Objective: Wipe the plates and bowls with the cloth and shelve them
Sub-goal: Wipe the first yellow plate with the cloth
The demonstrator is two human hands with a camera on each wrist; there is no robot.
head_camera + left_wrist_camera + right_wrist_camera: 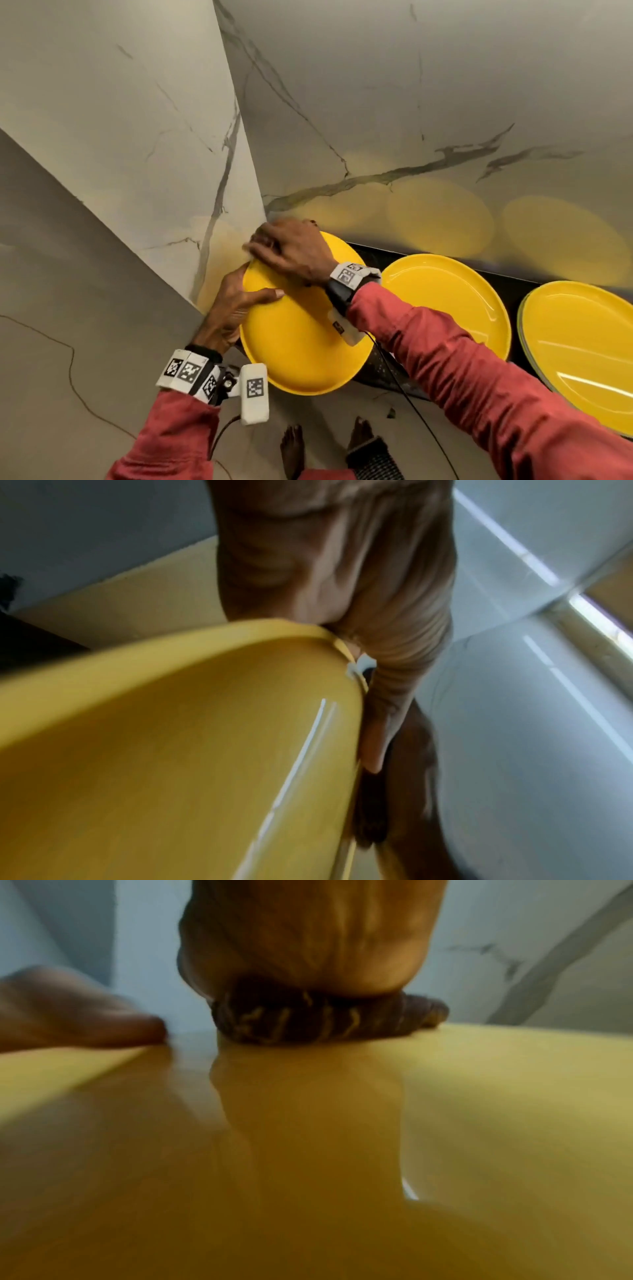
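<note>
Two yellow plates (448, 301) are resting on the dark counter (445, 255) right of the fingers (263, 240); marble walls (411, 102) are rising beyond them, the right fingers curled on a cloth (308, 1020).

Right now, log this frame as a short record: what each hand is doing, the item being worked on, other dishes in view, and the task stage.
left hand: grips the rim of the round yellow plate, thumb on its face
right hand: presses a dark bunched cloth onto that plate near its far edge
other dishes: two more yellow plates on the dark counter
stage: wiping; plate not yet shelved
</note>
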